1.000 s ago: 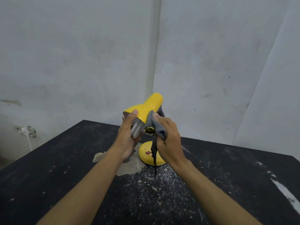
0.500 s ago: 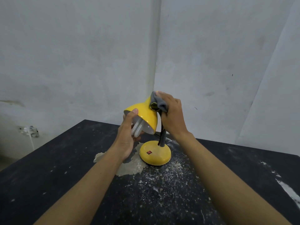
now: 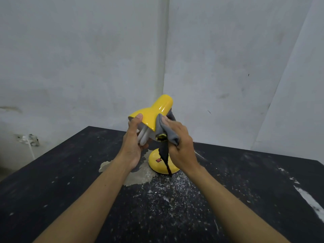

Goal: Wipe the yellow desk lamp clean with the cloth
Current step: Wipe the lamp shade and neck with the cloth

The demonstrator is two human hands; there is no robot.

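The yellow desk lamp (image 3: 154,113) stands on a black table, its shade tilted up to the right, a white bulb (image 3: 144,138) showing under the rim. Its round yellow base (image 3: 157,163) has a small red switch. My left hand (image 3: 133,146) grips the shade's front rim, thumb on top. My right hand (image 3: 182,148) holds a grey cloth (image 3: 166,132) pressed against the shade's lower right side. A dark tail of the cloth hangs down over the base. The lamp's neck is hidden behind the cloth and hand.
The black table (image 3: 245,190) is speckled with white dust and has a pale bare patch (image 3: 138,174) left of the lamp base. Grey walls meet in a corner right behind the lamp. A socket with a cable (image 3: 29,139) sits on the left wall.
My right hand with the cloth has come down from the top end of the shade to its lower right side. The left hand keeps its grip on the rim.
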